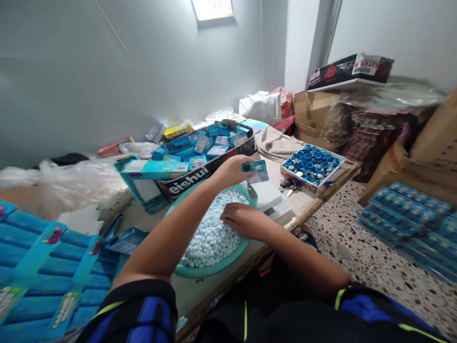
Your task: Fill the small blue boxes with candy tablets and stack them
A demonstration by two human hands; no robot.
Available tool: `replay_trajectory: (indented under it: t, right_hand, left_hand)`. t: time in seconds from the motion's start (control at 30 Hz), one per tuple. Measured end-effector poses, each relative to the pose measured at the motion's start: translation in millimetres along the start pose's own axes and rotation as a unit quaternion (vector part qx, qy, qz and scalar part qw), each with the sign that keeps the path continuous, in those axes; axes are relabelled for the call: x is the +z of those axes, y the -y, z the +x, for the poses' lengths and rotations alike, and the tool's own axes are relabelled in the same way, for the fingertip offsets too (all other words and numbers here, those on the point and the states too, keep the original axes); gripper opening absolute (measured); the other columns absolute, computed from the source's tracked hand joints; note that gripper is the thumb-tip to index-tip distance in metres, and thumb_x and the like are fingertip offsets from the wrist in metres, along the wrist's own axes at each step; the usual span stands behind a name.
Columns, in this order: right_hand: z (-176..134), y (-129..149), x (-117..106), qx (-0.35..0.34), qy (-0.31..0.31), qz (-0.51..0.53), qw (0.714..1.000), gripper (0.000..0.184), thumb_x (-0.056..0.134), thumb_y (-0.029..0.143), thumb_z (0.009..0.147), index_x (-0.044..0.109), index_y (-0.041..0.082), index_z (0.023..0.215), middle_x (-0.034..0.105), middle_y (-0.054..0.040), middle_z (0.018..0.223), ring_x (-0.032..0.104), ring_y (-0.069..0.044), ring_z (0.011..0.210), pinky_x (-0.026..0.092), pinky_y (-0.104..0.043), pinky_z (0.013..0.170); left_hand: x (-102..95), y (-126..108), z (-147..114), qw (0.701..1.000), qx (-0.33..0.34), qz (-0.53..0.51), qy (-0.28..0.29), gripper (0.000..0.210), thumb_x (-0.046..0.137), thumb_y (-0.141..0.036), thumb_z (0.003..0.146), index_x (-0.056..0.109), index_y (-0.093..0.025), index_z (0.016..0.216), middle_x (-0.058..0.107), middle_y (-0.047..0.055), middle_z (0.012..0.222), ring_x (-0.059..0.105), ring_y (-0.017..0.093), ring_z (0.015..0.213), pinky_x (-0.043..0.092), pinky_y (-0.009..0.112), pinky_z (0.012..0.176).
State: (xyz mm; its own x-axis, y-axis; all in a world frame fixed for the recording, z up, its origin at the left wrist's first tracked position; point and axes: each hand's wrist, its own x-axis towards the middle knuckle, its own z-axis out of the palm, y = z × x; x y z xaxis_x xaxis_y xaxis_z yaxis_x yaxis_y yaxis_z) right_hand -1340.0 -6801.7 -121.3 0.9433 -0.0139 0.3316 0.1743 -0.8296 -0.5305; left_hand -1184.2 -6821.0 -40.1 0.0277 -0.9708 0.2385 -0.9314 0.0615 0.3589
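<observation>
Above the far right rim of a round turquoise basin [214,271], my left hand [232,171] is closed on a small blue printed box [257,171]. A dark round spot shows at the box's near end. White and pale-blue pellets [210,233] that look like candies fill the basin. My right hand [246,221] rests on their right side with its fingers curled down together; whatever is in them is hidden. Just beyond the basin's right side sits a white device [273,200], perhaps a scale.
Behind the basin, a black carton [193,177] holds many blue boxes. A white tray of blue caps [312,164] stands at the table's right edge. Blue packs [32,271] are stacked at left, with plastic bags [78,181] behind. Wrapped blue packs [403,214] and cardboard lie at right.
</observation>
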Motion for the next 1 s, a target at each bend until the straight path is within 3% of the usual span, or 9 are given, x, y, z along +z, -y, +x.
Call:
replay_trajectory:
  t: [0.13,0.23,0.3,0.43,0.53,0.67,0.77,0.87,1.0]
  right_hand:
    - [-5,4,-1,0.008,0.030,-0.022,0.999,0.030,0.068,0.041,0.101,0.076,0.017,0.117,0.076,-0.0110,0.117,0.070,-0.028,0.115,0.054,-0.041,0.101]
    - [-7,6,-4,0.022,0.050,-0.033,0.998,0.043,0.076,0.050,0.094,0.076,0.017,0.121,0.075,-0.0125,0.117,0.070,-0.031,0.113,0.055,-0.043,0.095]
    - [-5,7,-5,0.017,0.065,-0.034,0.997,0.034,0.074,0.044,0.097,0.076,0.017,0.118,0.075,-0.0124,0.114,0.071,-0.030,0.110,0.054,-0.041,0.092]
    - [6,9,-6,0.009,0.109,-0.075,0.991,0.022,0.066,0.032,0.102,0.076,0.014,0.109,0.074,-0.0143,0.111,0.069,-0.029,0.107,0.050,-0.040,0.092]
    - [16,7,-8,0.013,0.153,-0.119,0.981,0.023,0.063,0.031,0.104,0.075,0.011,0.105,0.074,-0.0163,0.109,0.068,-0.029,0.103,0.047,-0.039,0.089]
    - [32,-4,-12,0.007,0.184,-0.082,0.980,0.028,0.053,0.028,0.108,0.068,0.015,0.088,0.073,-0.0110,0.097,0.064,-0.021,0.089,0.041,-0.033,0.081]
    - [46,-10,-11,0.014,0.137,-0.020,0.990,0.035,0.053,0.027,0.106,0.054,0.019,0.072,0.062,-0.0026,0.076,0.053,-0.015,0.074,0.035,-0.030,0.072]
    - [64,-4,-10,0.035,0.025,0.087,0.995,0.040,0.054,0.033,0.104,0.047,0.021,0.066,0.049,0.0026,0.063,0.043,-0.012,0.063,0.029,-0.030,0.063]
    - [96,17,-17,0.060,-0.127,0.330,0.933,0.050,0.057,0.058,0.101,0.049,0.023,0.066,0.043,0.0046,0.058,0.038,-0.010,0.052,0.027,-0.030,0.052]
  left_hand:
    - [-52.5,-15,-53,0.989,-0.038,-0.019,-0.143,0.051,0.080,-0.040,0.084,0.076,-0.022,0.132,0.076,0.010,0.132,0.071,0.028,0.117,0.060,0.037,0.094]
    - [-70.7,-26,-101,0.967,-0.117,-0.030,-0.223,0.053,0.082,-0.043,0.083,0.076,-0.023,0.131,0.078,0.009,0.128,0.071,0.029,0.118,0.060,0.040,0.098]
    - [-64.0,-25,-130,0.943,-0.183,-0.061,-0.273,0.054,0.083,-0.044,0.080,0.077,-0.021,0.129,0.078,0.010,0.127,0.072,0.030,0.115,0.061,0.039,0.094]
    - [-23.5,1,-168,0.888,-0.282,-0.127,-0.339,0.060,0.082,-0.044,0.079,0.073,-0.018,0.132,0.076,0.012,0.128,0.074,0.027,0.108,0.063,0.037,0.091]
    - [-0.8,27,-178,0.871,-0.305,-0.185,-0.338,0.065,0.083,-0.039,0.077,0.068,-0.017,0.136,0.074,0.014,0.133,0.074,0.027,0.111,0.062,0.037,0.094]
    - [5.5,45,-184,0.869,-0.295,-0.272,-0.290,0.069,0.084,-0.043,0.075,0.067,-0.018,0.137,0.076,0.012,0.130,0.073,0.030,0.114,0.061,0.038,0.092]
    - [5.8,45,-189,0.885,-0.272,-0.279,-0.256,0.050,0.081,-0.042,0.079,0.073,-0.019,0.122,0.079,0.009,0.117,0.074,0.030,0.110,0.059,0.040,0.095]
    - [8.2,39,-194,0.887,-0.275,-0.256,-0.269,0.036,0.078,-0.034,0.080,0.074,-0.020,0.113,0.079,0.007,0.113,0.074,0.029,0.108,0.058,0.041,0.098]
    - [12.2,29,-198,0.861,-0.297,-0.272,-0.312,0.041,0.078,-0.029,0.079,0.072,-0.021,0.118,0.079,0.007,0.115,0.074,0.027,0.108,0.058,0.040,0.098]
